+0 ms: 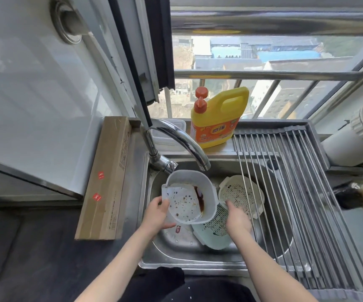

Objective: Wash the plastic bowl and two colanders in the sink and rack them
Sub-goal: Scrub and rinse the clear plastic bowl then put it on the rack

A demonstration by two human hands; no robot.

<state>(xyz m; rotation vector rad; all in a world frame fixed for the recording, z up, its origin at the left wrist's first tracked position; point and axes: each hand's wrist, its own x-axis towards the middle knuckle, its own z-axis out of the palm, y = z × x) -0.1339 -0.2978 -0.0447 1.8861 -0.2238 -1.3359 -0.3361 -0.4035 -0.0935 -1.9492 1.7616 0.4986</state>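
Left hand (157, 214) on squarish plastic bowl (210, 194)

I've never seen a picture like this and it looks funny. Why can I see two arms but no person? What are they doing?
The camera sits on the person's head and looks down, so you only see their arms. They stand at a metal sink by a window. The left hand holds a dirty white plastic bowl under the tap. The right hand reaches toward two colanders in the sink, a cream one and a pale green one. A drying rack lies across the sink's right side. Yellow dish soap stands behind.
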